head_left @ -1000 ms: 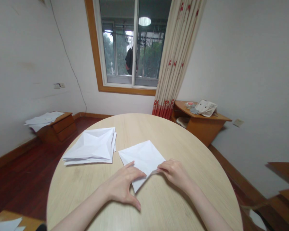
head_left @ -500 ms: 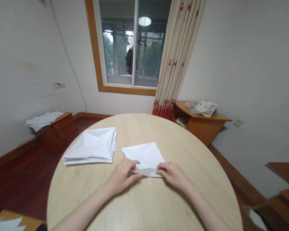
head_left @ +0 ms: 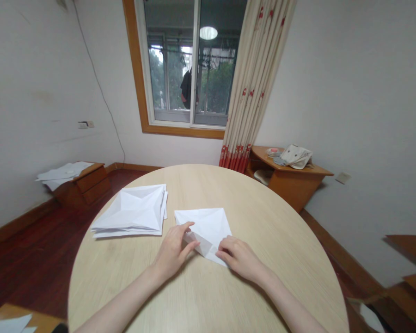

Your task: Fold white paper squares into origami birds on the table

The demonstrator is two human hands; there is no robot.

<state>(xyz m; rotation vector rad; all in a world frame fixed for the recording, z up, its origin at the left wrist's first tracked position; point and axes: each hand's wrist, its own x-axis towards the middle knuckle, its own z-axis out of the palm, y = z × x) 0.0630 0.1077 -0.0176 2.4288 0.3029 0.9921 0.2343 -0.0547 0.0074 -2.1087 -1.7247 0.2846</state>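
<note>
Partly behind the right hand, white paper

Forearms slant inward, the left grip loosely parted, the right grip curled tighter

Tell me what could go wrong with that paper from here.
The paper sheet could crease crookedly: its near side looks lifted beside the left hand, with the right hand at its near edge. The paper stack, its layers unevenly aligned, might shift if the left hand bumps it.
</note>
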